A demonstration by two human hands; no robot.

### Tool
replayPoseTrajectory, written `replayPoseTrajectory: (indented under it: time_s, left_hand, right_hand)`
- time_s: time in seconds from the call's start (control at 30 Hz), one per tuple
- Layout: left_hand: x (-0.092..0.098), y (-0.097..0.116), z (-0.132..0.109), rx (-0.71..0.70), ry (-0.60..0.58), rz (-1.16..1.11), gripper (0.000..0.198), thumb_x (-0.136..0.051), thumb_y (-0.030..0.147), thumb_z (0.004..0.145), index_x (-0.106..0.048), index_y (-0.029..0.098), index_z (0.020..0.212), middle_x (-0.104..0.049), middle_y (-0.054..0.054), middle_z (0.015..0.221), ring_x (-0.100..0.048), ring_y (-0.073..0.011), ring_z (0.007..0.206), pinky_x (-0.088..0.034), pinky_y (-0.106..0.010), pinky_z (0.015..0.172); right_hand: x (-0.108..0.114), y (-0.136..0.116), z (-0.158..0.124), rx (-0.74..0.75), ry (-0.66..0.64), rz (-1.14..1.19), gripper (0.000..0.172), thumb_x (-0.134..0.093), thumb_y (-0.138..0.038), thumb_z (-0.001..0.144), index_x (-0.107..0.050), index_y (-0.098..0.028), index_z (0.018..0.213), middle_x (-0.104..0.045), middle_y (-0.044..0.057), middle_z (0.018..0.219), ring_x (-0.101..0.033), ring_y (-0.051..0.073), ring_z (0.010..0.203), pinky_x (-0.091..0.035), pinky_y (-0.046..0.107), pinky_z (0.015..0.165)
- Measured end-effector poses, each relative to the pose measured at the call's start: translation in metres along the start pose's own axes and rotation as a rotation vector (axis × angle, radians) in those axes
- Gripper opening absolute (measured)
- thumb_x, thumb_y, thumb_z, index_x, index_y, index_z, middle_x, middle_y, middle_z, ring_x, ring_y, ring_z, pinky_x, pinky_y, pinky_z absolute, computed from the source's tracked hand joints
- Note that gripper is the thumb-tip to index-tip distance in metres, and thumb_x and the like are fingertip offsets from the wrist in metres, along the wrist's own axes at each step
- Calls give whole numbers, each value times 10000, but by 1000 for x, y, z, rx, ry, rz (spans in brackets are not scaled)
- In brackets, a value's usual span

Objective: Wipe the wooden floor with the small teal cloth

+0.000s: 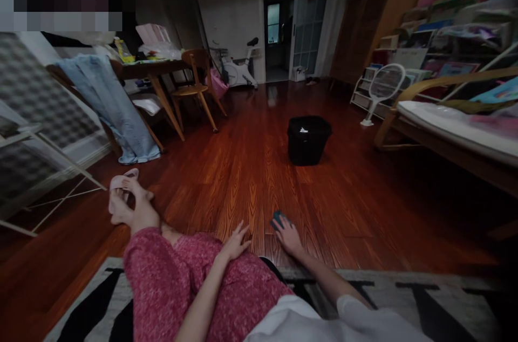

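I sit on a grey and black rug [404,293] at the edge of a dark wooden floor [251,180]. My left hand [236,243] rests open on my knee, on pink patterned trousers [194,282], fingers spread. My right hand [288,234] reaches onto the floor, its fingers lying over a small dark teal object [277,217]; I cannot make out what that object is or whether the hand grips it. My bare feet [129,207] lie to the left, beside a pink slipper [121,183].
A black bin [307,139] stands mid-floor. At left are a white folding rack [48,169], a table [151,69] with blue cloth [109,104] draped beside it and a wooden chair [196,88]. At right are a wooden armchair [445,126], an electric swatter [384,88], bookshelves [445,18]. An exercise bike [240,67] stands at back.
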State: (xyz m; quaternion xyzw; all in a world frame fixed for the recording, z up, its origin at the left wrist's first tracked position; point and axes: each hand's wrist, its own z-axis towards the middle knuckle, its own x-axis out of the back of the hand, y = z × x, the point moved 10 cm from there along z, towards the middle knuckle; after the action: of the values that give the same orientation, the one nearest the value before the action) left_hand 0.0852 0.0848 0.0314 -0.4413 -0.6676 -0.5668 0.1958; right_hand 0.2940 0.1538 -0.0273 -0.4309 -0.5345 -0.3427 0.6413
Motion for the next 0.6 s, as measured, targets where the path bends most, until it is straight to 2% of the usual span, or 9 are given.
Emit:
replayPoseTrajectory:
  time_s: [0.07, 0.17, 0.23, 0.3, 0.37, 0.43, 0.5, 0.6]
  left_hand:
    - [0, 0, 1, 0, 2, -5, 713, -544, 484, 931, -336, 217, 1558, -85, -105, 1684, -238, -277, 1513, -261, -420, 1219]
    - [-1, -2, 3, 1, 7, -6, 705, -550, 498, 923, -365, 223, 1545, -106, -105, 1681, -260, -292, 1505, -254, -440, 1221]
    - [-2, -4, 5, 4, 9, -2, 708, -551, 500, 919, -367, 224, 1544, -117, -109, 1679, -274, -301, 1499, -251, -457, 1221]
    - [-3, -5, 6, 3, 10, 5, 706, -546, 501, 919, -365, 224, 1544, -122, -109, 1678, -279, -304, 1497, -243, -471, 1222]
    - [-3, -5, 5, 2, 7, 15, 702, -539, 496, 924, -361, 223, 1545, -115, -108, 1679, -280, -306, 1496, -241, -478, 1221]
    - [-3, -3, 4, -4, -1, 19, 704, -533, 490, 928, -356, 205, 1547, -111, -117, 1679, -273, -304, 1499, -243, -466, 1221]
    - [-2, -2, 3, -15, -3, 9, 703, -526, 487, 931, -359, 190, 1546, -111, -124, 1678, -271, -297, 1500, -262, -442, 1215]
    - [0, -1, 2, -21, 3, -6, 703, -532, 474, 926, -358, 192, 1546, -107, -118, 1679, -271, -286, 1502, -284, -429, 1207]
  right_hand:
    - [14, 70, -13, -211, 22, -59, 530, -344, -262, 996, -422, -271, 1520, -397, 134, 1585, -383, 266, 1430, -335, 471, 1105]
    - [29, 163, -54, -466, 92, -117, 554, -268, -282, 1001, -401, -227, 1535, -383, 162, 1586, -356, 288, 1445, -319, 503, 1115]
    - [33, 202, -86, -582, 157, -128, 577, -225, -290, 996, -375, -212, 1548, -376, 180, 1583, -332, 304, 1458, -294, 537, 1125]
    - [33, 219, -112, -668, 214, -132, 592, -200, -299, 992, -353, -210, 1557, -373, 196, 1578, -314, 320, 1466, -275, 570, 1127]
    - [29, 211, -127, -724, 238, -140, 599, -193, -321, 993, -356, -196, 1556, -378, 220, 1567, -310, 339, 1467, -273, 596, 1117]
    - [22, 185, -129, -733, 216, -145, 606, -209, -351, 996, -376, -154, 1544, -377, 254, 1558, -317, 364, 1461, -280, 607, 1107]
    - [11, 143, -119, -669, 165, -132, 610, -242, -370, 996, -400, -121, 1529, -369, 273, 1558, -325, 383, 1455, -286, 608, 1103]
    - [-10, 61, -92, -426, 83, -61, 577, -303, -369, 992, -435, -168, 1516, -356, 224, 1585, -347, 365, 1449, -311, 581, 1103]
